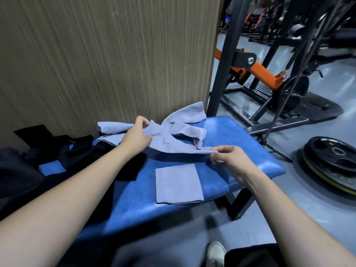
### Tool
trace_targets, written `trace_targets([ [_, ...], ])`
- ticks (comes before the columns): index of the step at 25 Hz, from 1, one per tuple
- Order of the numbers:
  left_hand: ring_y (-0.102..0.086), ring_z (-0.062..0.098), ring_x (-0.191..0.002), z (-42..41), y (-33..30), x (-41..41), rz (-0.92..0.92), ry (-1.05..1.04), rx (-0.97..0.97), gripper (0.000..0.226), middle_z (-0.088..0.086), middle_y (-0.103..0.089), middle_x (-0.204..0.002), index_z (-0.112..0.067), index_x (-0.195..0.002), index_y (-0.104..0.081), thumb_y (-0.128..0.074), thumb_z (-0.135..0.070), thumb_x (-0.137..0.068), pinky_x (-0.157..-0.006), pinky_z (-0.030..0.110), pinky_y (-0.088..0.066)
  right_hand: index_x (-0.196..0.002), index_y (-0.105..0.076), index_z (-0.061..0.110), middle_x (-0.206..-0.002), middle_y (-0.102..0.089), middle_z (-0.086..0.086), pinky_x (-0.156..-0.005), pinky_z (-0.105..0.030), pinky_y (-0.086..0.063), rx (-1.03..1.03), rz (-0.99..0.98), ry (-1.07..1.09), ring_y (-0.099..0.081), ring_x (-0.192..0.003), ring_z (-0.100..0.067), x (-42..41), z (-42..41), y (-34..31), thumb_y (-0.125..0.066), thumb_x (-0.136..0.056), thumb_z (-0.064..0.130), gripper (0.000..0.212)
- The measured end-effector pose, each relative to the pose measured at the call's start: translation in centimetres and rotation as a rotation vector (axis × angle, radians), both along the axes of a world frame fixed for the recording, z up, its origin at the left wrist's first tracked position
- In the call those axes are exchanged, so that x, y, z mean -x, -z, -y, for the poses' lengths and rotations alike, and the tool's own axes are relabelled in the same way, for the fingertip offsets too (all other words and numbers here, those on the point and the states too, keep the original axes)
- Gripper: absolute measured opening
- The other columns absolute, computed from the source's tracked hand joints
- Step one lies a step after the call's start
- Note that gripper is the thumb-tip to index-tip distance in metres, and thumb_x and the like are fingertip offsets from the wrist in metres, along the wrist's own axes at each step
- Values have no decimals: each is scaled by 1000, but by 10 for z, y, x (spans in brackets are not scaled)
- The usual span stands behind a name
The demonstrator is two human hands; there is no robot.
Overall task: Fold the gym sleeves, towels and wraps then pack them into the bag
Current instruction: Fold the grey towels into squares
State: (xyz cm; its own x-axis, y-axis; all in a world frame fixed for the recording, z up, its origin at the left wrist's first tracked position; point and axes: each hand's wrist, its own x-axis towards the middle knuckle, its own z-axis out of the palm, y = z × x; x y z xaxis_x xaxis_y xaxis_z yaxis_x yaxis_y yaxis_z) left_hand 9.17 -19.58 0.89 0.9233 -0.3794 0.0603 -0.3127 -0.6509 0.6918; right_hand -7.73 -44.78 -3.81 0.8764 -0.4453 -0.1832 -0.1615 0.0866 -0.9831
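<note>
Fingertips [215, 150] of the right hand [229, 158] pinch one corner of the loose grey towel [173, 139], and the left hand [137, 134] closes on a bunched part of the same towel farther away. It seems both hands hold it apart like this so the cloth can be stretched flat before a fold.

From the head view, the towel is lifted a little over the blue bench [240, 135]; its far end lies crumpled near the wooden wall panel [115, 54]. One folded towel [178, 184] lies flat on the bench close to the person, probably set aside so the middle stays free for work. Dark sleeves and wraps [81, 153] wait in a heap at the left. I cannot tell surely which dark shape is the bag.
</note>
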Motion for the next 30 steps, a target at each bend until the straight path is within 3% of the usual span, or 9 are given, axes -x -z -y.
trace_targets([
  [3,-56,10,-67,-13,-12,30,34,124,94,53,-16,-55,-92,-39,-125,-45,-57,-5,-85,-62,29,-44,-87,-65,-3,-77,-59,-17,-62,-32,-56,-172,55,45,-56,-62,-23,18,2,-6,-70,-91,19,23],
  [6,-59,-9,-92,-20,-14,58,7,255,160,40,-21,-67,-110,-35,-110,-67,-59,-3,-87,-80,15,-43,-86,-60,8,-85,-54,-15,-53,-31,-52,-106,60,23,-49,-57,-20,36,2,-10,-67,-89,-1,12],
  [10,-51,1,-64,-29,0,92,7,264,108,30,-17,-71,-94,-34,-101,-73,-64,-9,-88,-65,16,-40,-102,-71,15,-104,-63,-3,-61,-31,-51,97,-16,-149,-47,-73,-20,63,10,-8,-56,-90,-7,30],
  [13,-59,4,-87,-36,18,105,53,255,1,28,-14,-67,-104,-34,-108,-71,-65,-16,-88,-80,23,-44,-100,-74,21,-83,-51,-7,-61,-26,-49,350,-198,-188,-48,-67,-16,74,16,-3,-60,-88,1,28],
  [19,-49,-2,-77,-49,50,110,31,208,-134,29,-14,-48,-85,-33,-118,-63,-64,-23,-91,-81,24,-42,-99,-66,28,-73,-52,-3,-61,-33,-50,721,-341,-242,-52,-62,-19,67,8,1,-65,-84,14,20],
  [22,-49,-3,-78,-54,60,112,-26,183,-71,29,-17,-48,-85,-36,-122,-60,-60,-26,-95,-77,22,-36,-102,-62,29,-70,-58,-3,-51,-32,-53,739,-355,-222,-56,-58,-20,64,7,-4,-66,-83,16,23],
  [26,-56,7,-80,-56,64,109,-82,123,24,24,-10,-60,-86,-36,-120,-58,-54,-26,-98,-79,31,-47,-98,-63,22,-68,-55,-6,-51,-35,-56,639,-321,-129,-53,-53,-20,65,0,-11,-63,-79,2,28],
  [28,-60,16,-78,-56,66,107,-113,93,67,21,-4,-64,-86,-38,-112,-59,-52,-23,-99,-81,37,-51,-95,-65,22,-72,-52,-6,-47,-27,-50,586,-229,-70,-50,-57,-18,64,-6,-20,-59,-82,-2,28],
  [30,-62,19,-77,-55,67,108,-127,80,98,23,-1,-65,-82,-36,-109,-61,-50,-19,-99,-81,39,-52,-94,-65,23,-72,-51,-1,-50,-28,-48,564,-95,-40,-51,-62,-20,60,-14,-29,-56,-86,-4,30],
])
